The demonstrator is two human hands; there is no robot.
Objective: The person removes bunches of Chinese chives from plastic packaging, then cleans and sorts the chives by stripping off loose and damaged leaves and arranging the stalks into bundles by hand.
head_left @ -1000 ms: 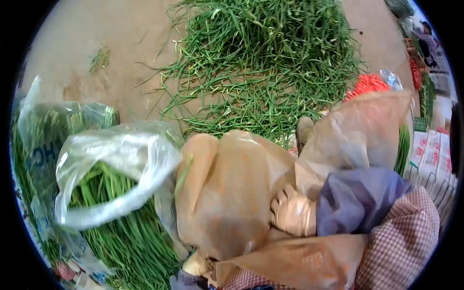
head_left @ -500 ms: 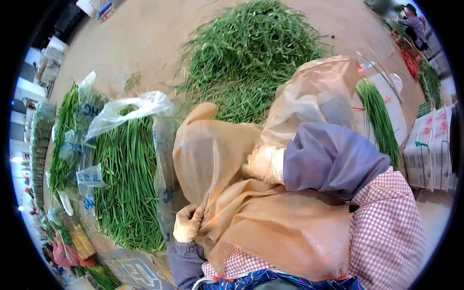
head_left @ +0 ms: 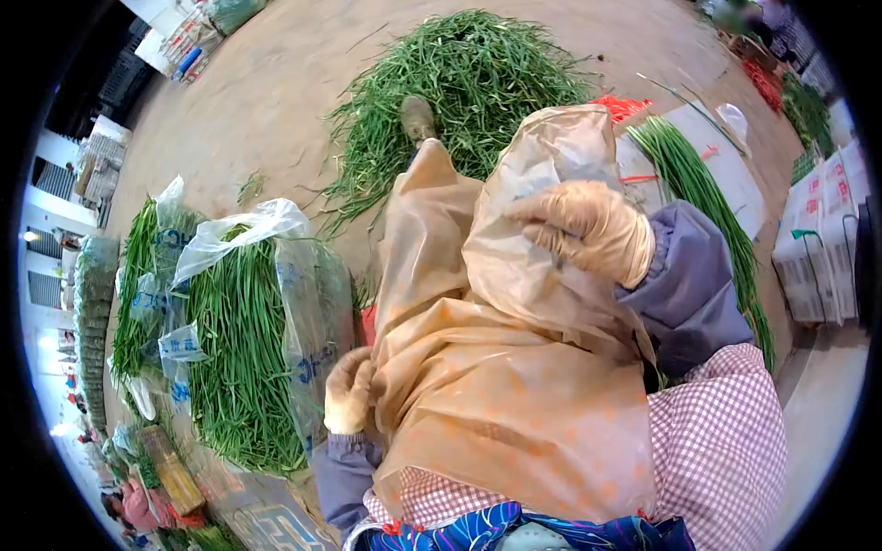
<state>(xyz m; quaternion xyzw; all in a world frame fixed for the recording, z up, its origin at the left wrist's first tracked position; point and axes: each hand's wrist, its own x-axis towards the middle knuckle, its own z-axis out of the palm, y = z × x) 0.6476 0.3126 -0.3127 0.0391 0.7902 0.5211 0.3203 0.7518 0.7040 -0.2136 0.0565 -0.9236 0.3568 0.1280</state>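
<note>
A translucent tan plastic apron (head_left: 514, 404) lies over my lap and legs. My left hand (head_left: 349, 393), in a pale glove, is at the apron's left edge with its fingers curled in against the plastic. My right hand (head_left: 588, 230), gloved too, hovers over or rests on the plastic at my right knee. Its fingers are bent, partly apart, with nothing seen between them. Left of my legs, long green stalks (head_left: 241, 349) lie in an open clear plastic bag (head_left: 312, 321). A sorted bundle of green stalks (head_left: 707, 211) lies beyond my right hand.
A large loose heap of greens (head_left: 469, 83) is on the floor ahead, my boot (head_left: 418, 119) at its near edge. Another bag of greens (head_left: 138, 285) stands far left. Red ties (head_left: 620, 108) lie near a white board (head_left: 735, 184). White-wrapped stacks (head_left: 822, 239) stand right.
My right hand has moved from the apron's middle up and right to my right knee. My left hand stays by the apron's edge. My boot has come into view, and the camera view has shifted.
</note>
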